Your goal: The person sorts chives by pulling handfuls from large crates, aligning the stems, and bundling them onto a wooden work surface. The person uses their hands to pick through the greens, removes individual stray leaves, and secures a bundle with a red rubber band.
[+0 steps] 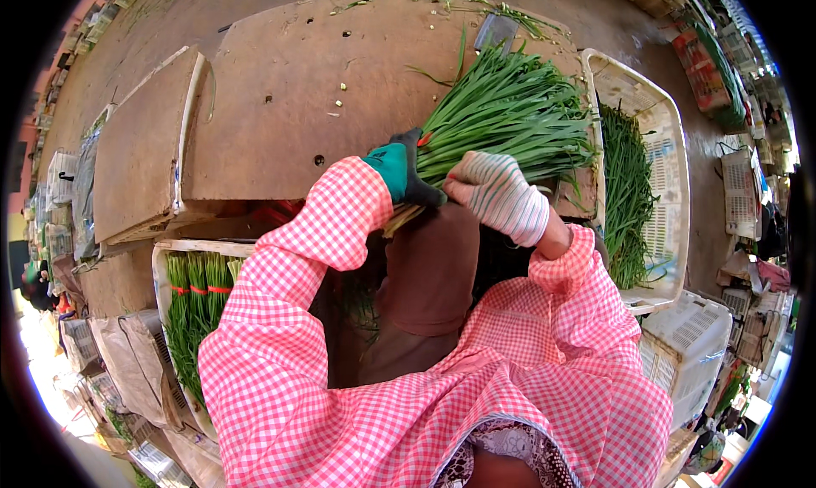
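Note:
A large bunch of long green leaves, which look like garlic chives [510, 118], lies over the near right part of a brown board, tips fanning to the far right. My left hand [399, 169], in a teal and black glove, is closed around the bunch near its pale stem ends. A small orange-red band [424, 138] shows on the leaves beside the gloved fingers. My right hand [497, 190], in a white striped glove with bare fingertips, is pinched closed at the bunch's near side. What those fingertips hold, if anything, cannot be made out.
The board [280, 105] carries leaf scraps and a dark grey flat piece [496, 32]. To the right stands a white plastic crate [671, 173] with loose chives [625, 190]. Another crate at lower left holds red-banded bunches [197, 288]. Another board [140, 144] stands left.

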Demonstrator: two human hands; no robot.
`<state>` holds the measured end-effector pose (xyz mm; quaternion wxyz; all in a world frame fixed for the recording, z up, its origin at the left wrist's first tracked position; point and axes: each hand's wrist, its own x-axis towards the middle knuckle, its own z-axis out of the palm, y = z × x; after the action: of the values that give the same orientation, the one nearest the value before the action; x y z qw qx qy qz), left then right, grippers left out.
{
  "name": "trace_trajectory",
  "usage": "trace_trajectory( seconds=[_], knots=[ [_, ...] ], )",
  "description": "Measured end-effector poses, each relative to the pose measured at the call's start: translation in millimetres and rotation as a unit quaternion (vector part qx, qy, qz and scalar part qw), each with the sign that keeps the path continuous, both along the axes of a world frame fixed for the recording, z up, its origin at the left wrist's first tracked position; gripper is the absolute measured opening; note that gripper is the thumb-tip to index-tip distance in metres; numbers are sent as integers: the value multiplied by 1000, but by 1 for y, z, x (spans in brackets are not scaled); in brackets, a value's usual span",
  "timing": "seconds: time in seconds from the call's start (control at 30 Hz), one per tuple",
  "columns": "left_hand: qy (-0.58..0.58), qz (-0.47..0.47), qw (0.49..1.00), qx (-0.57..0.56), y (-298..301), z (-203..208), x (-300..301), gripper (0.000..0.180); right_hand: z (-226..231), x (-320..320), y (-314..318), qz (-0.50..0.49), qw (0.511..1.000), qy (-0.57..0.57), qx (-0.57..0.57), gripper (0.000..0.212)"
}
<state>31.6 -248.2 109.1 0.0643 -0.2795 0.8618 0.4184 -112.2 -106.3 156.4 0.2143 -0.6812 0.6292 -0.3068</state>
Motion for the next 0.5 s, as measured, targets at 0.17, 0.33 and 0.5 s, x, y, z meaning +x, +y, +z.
trace_trajectory(
  seconds=[0.17,0.33,0.5],
  knots=[
    [104,-43,991,78,-10,-9,6,99,16,16,-14,34,999,17,25,11],
    [70,-28,996,-41,8,-16,4,95,1,13,-40,137,960,198,-144,11],
    [65,-7,995,-81,14,-22,0,90,0,11,-58,-24,993,-62,102,18]
  ],
)
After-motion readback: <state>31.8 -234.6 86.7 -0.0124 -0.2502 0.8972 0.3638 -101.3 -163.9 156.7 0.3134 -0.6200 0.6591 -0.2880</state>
